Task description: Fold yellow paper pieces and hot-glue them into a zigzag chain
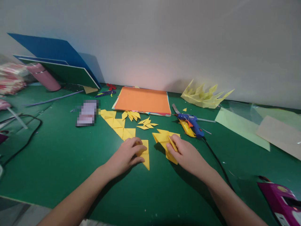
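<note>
On the green table (58, 157), my left hand (128, 153) lies on a folded yellow paper triangle (146, 158), fingers curled and pressing it down. My right hand (185, 152) pinches a folded yellow paper piece (172, 144) that rests on a cluster of joined yellow folded points (162, 138). A row of flat yellow folded triangles (116, 123) runs away to the upper left of my left hand. Small yellow folded petals (147, 123) lie just beyond both hands.
A blue and yellow glue gun (190, 124) lies right of my right hand, its black cord (217, 160) trailing toward me. An orange paper stack (143, 100) sits by the wall, a pale yellow spiky paper form (204, 95) beside it. Coloured boards (58, 59) lean at left.
</note>
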`<state>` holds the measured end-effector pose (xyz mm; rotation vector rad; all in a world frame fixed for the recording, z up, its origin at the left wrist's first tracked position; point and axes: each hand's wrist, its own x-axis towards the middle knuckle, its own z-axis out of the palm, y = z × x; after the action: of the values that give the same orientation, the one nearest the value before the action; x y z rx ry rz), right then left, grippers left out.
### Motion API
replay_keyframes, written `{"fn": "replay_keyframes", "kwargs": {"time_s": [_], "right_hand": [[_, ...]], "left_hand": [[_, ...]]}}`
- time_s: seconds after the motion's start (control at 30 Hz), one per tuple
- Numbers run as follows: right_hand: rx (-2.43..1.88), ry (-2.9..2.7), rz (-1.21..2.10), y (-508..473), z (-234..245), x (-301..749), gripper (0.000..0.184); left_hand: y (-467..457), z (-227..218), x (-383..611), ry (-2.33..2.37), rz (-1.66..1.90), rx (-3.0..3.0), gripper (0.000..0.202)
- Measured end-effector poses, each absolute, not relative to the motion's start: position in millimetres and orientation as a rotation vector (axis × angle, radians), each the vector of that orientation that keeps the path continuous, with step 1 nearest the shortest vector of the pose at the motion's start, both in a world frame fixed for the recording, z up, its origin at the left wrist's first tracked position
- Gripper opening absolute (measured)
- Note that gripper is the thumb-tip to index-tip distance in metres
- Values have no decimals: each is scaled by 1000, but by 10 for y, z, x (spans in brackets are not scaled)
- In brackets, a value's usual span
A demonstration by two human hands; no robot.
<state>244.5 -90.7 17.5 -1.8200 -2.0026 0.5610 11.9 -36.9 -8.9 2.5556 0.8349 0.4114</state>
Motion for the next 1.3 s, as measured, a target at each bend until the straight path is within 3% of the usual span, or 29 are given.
{"fn": "replay_keyframes", "kwargs": {"time_s": [0.17,0.43,0.67,0.83,1.03,1.3], "right_hand": [[-1544,-2072,396,-890,114,2481,11],[-1499,-2174,497,-909,155,2384,11],[-1494,-2060,624,-920,107,2334,9],[-1374,-2003,695,-904,3,2262,25],[-1287,-2046,769,-911,-8,2219,18],[-1244,-2158,767,-930,42,2227,29]], "left_hand": [[-388,-45,147,816,363,2575,12],[-408,-50,159,798,331,2664,22],[-430,-49,148,855,420,2554,16],[-417,-88,126,841,462,2552,18],[-445,-102,112,824,532,2552,17],[-446,-95,121,823,501,2584,16]]}}
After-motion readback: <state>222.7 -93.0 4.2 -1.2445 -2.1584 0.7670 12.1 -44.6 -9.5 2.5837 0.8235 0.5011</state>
